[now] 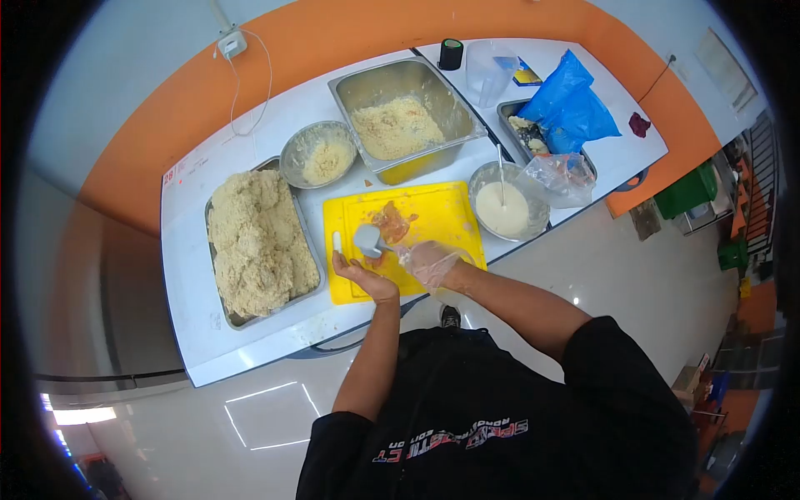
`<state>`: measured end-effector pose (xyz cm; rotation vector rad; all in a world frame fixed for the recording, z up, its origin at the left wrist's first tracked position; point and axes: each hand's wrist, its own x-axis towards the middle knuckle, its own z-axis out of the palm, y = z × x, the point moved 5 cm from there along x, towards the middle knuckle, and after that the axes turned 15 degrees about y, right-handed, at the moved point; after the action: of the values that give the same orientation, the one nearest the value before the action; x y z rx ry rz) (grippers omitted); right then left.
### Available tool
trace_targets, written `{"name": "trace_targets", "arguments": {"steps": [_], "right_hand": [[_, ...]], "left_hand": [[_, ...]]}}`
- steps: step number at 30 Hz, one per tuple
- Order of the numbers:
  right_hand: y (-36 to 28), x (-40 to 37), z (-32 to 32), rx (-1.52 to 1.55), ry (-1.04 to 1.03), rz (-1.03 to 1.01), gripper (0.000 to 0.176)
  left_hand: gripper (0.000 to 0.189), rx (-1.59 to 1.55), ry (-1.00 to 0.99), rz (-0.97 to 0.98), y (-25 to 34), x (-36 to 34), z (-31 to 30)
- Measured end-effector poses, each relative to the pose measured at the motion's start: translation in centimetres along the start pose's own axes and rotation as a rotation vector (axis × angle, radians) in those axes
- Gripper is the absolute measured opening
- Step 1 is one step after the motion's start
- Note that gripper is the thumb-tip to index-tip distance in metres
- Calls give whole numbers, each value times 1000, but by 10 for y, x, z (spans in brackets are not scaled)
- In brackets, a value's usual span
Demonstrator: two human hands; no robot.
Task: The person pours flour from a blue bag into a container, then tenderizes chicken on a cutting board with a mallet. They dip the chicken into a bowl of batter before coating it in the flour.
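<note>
a grey metal scoop (367, 240) hangs over the near left part of a yellow cutting board (442, 212). its short handle runs rightward into the gloved right hand (427, 262), which is closed around it. the bare left hand (364, 279) lies just below the bowl of the scoop, spread and palm up, holding nothing. an orange-brown piece of meat (392, 221) lies just beyond the scoop, its long axis slanting up to the right. left of the board sits a tray (242, 322) heaped with crumbs. beyond the board are a round bowl (287, 158) and a deep steel pan (417, 167), and to its right is a bowl of white batter (477, 187). all rest on the table (200, 333).
</note>
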<state>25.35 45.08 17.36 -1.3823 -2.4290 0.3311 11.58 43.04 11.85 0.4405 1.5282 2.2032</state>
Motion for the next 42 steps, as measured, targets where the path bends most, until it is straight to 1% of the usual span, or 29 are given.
{"name": "trace_targets", "arguments": {"steps": [2, 3, 5, 6, 8, 9, 11, 12, 13, 14, 15, 17, 18, 20, 21, 23, 24, 26, 27, 29, 30, 32, 33, 35, 36, 38, 39, 40, 42], "right_hand": [[-14, 10, -31, 265, -15, 363, 43], [-8, 8, -17, 276, 0, 363, 43], [0, -1, 18, 85, 173, 17, 44], [-3, 8, 8, 84, 200, 20, 44], [-19, 23, -33, 117, 475, -199, 40], [-13, 29, -32, 110, 473, -204, 40], [16, 28, 15, 260, -94, 281, 43], [11, 35, 8, 263, -84, 290, 43], [8, 52, -6, 129, -131, 201, 45], [2, 56, -16, 2, -195, 116, 46], [0, 49, -14, 9, -205, 120, 46], [1, 43, -26, -45, 59, 119, 44], [5, 37, -11, -36, 47, 120, 44], [25, 41, 16, -118, -111, 18, 43], [25, 43, 7, -122, -109, 18, 43], [29, 44, -20, 3, 72, 277, 44], [40, 46, -20, -1, 69, 274, 44], [46, 31, -6, -65, -78, -125, 41], [47, 40, -21, -87, -67, -123, 41], [36, 49, -32, -238, -254, 60, 40], [47, 40, -12, -197, -83, 195, 39], [47, 25, -10, -145, -112, 196, 38], [51, 30, -21, -124, -124, 173, 38], [52, 29, -33, -119, -100, 198, 34], [60, 28, -35, -112, -112, 276, 32], [70, 20, -40, -105, -124, 350, 30], [70, 15, -53, -146, 37, 276, 28], [69, 11, -64, -182, 195, 199, 26], [69, 5, -64, -240, 179, 214, 24]], "left_hand": [[66, -9, -3, -6, -6, 1, 1], [66, -11, -1, -20, -6, 2, 0], [67, -25, -14, -4, 0, -5, 1], [68, -53, -14, 1, 4, -1, 7], [68, -23, -34, 25, 6, 3, 6], [68, 23, -43, 33, 3, 1, 5], [67, 58, -18, 38, -4, -3, -6], [66, 54, -32, 69, -6, 1, -8], [65, 28, -40, 102, 3, 2, 7], [63, -101, -73, -19, 8, -4, 11], [63, -90, -70, -25, 7, -5, 8], [62, 13, -53, 87, 9, -4, 8], [62, 26, -48, 83, 6, -4, -1], [64, 49, -81, 126, 1, -1, 7], [64, 44, -82, 126, -1, 0, 10], [63, -12, -104, 119, -5, 1, 7], [63, -13, -99, 117, -8, 2, 8], [60, 202, -97, 253, -8, 1, 3], [60, 177, -102, 251, -6, -1, 13], [57, 44, -116, 186, 0, -2, 8], [57, 34, -111, 178, 0, -4, 14], [54, 285, -114, 293, 3, -1, 5], [54, 270, -114, 306, 10, 1, 14], [51, 14, -156, 68, 15, -5, 11], [51, 14, -154, 68, 9, -3, 8], [51, 132, -205, 249, 3, 3, 6], [51, 132, -190, 250, 10, 4, 5], [48, 236, -235, 334, 26, 1, 5], [45, 357, -274, 416, 57, -3, -5]]}}
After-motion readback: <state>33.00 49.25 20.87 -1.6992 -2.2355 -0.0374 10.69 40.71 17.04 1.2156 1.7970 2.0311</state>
